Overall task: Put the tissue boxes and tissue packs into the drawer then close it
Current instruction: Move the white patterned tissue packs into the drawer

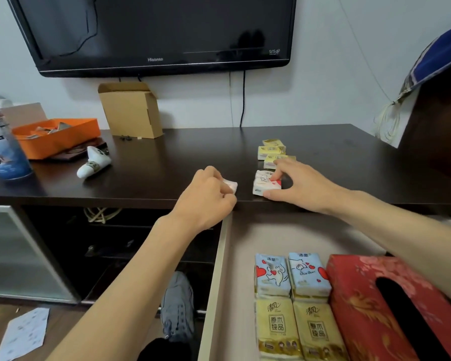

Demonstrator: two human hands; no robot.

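Observation:
The drawer [220, 269] stands pulled out at the lower right. Inside lie two blue heart-print tissue packs [292, 274], two yellow tissue packs [297, 332] and a red tissue box [391, 308]. On the dark desk top [167, 157] my left hand [208, 196] is closed around a small white tissue pack [232, 185] near the front edge. My right hand [297, 183] grips a white heart-print tissue pack [264, 185] between thumb and fingers. Behind it sit several yellow tissue packs [272, 152].
A television [154, 29] hangs on the wall above. A cardboard box [130, 110], an orange tray [55, 136], a blue-white can [3, 152] and a white ceramic piece [94, 162] occupy the desk's left. A shoe [177, 306] and paper [24, 332] lie on the floor.

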